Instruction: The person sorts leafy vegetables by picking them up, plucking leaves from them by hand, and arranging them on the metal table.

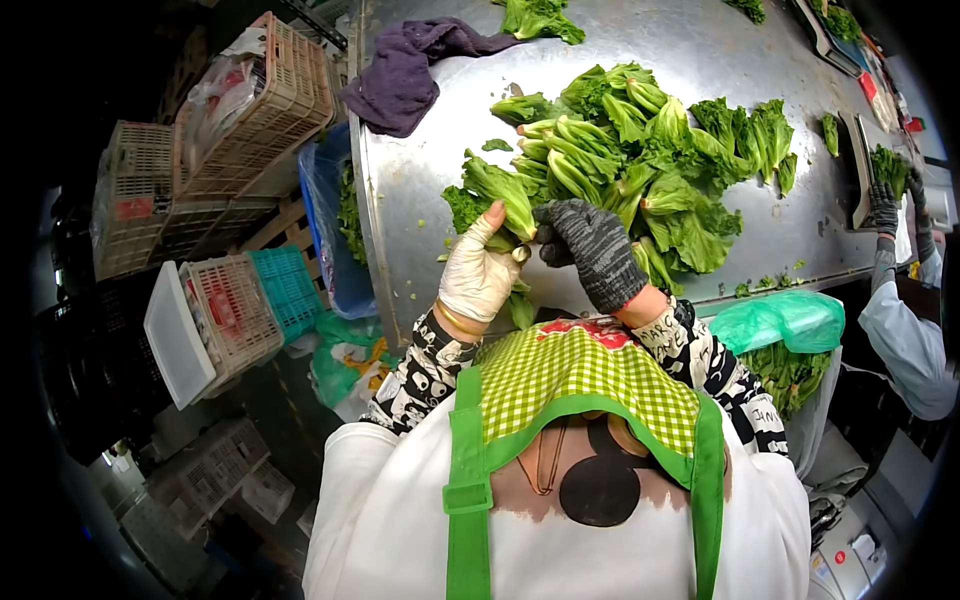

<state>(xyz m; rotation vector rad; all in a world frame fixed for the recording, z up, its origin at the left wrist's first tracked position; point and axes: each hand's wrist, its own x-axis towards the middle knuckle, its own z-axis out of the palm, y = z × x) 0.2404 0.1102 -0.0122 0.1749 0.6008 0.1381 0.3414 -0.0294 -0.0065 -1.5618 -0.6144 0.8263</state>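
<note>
**One lettuce head (503, 188) in hand, a heap of greens (640, 145) just beyond**

From where I stand, the worker is bent close over a metal table (430, 190), near its front edge. The left hand (474, 272), in a pale glove with a bare thumb tip poking out, is closed around the lettuce head, thumb laid along the leaves. The leaves point away from the worker, and the cut stem end is turned toward the other hand. The right hand (600, 255), in a dark grey knit glove, is brought right up to that stem end with its fingers curled in; I cannot tell whether they pinch the stem or only rest beside it. The two hands are close together.

The heap lies on the metal just past them, pale stems mostly toward the left and leaves spread to the right. Small green scraps (768, 284) dot the table near its front edge. A purple cloth (405, 75) lies crumpled at the far left corner. Beside the table on the left stands a blue-lined bin (335, 225) with greens inside; on the right, green plastic (780, 320) lies over a container of more leaves. Farther right, a co-worker's grey-gloved hand (882, 207) is near a leafy bunch (888, 168).
</note>
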